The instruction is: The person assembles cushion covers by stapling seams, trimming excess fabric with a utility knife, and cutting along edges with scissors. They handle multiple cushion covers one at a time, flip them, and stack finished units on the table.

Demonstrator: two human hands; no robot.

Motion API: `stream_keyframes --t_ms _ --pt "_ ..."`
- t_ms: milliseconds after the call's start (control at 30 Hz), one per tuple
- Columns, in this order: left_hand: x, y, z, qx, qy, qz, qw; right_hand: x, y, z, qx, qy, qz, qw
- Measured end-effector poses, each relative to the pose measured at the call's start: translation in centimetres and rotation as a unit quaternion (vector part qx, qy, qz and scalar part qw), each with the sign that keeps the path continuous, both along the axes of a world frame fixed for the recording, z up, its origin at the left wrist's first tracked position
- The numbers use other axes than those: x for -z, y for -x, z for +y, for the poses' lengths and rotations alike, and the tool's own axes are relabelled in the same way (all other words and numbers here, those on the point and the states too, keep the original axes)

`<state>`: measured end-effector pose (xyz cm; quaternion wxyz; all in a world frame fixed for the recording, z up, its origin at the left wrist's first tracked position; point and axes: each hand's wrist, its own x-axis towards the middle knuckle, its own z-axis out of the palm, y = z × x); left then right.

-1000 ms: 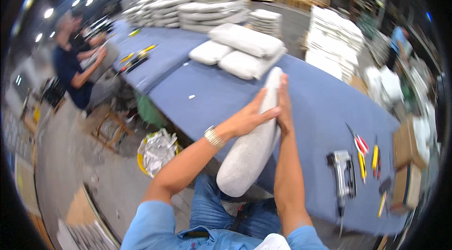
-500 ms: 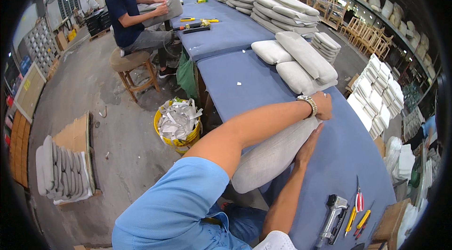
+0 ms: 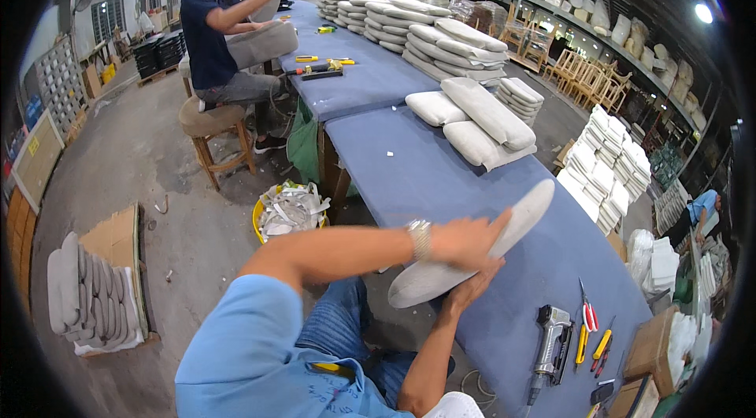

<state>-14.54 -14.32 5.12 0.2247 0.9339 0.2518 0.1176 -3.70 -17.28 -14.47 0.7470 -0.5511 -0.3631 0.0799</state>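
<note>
A long grey padded cushion (image 3: 526,211) with rounded ends is tilted over the near edge of the blue-covered table. My left hand (image 3: 465,243), with a metal watch at its wrist, reaches across the cushion's middle and grips it from above, slightly smeared by motion. From the near right side, my right hand (image 3: 475,284) is closed around the cushion's lower edge. Part of the cushion is hidden behind the left hand. To the right on the table lie a staple gun (image 3: 554,343), red-handled snips (image 3: 588,315) and a yellow cutter (image 3: 603,344).
Several finished-looking grey cushions (image 3: 490,115) are piled farther along the table (image 3: 378,158). A yellow bucket of fabric scraps (image 3: 291,211) stands on the floor at left, near stacked cushions (image 3: 90,296). Beyond, a co-worker (image 3: 216,32) sits on a stool (image 3: 211,120).
The cushion has swung and come nearer, its far end now uncovered. My left hand has moved from that end to its middle. The co-worker has raised one hand.
</note>
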Motion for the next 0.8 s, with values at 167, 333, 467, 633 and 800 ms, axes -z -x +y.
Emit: stream_keyframes --t_ms 167,333,467,633,800 --pt "0.1 2.8 -2.5 0.05 -0.028 0.022 0.998 1.6 -0.6 -1.2 0.02 -0.063 0.008 0.998" --pt "-3.5 5.9 7.1 0.18 -0.12 0.055 0.975 -5.7 -1.2 -5.9 -0.032 0.046 -0.037 0.998" --pt "-4.5 13.9 9.2 0.114 -0.083 0.063 0.988 -14.5 -8.4 -10.6 0.047 0.1 -0.25 0.962" --pt "-4.4 12.0 9.7 0.099 -0.009 0.048 0.994 -23.7 -14.4 -11.3 -0.075 0.241 -0.496 0.831" --pt "-3.7 12.8 11.1 0.109 0.026 0.05 0.992 -23.7 -14.5 -2.7 -0.25 0.426 -0.516 0.7"
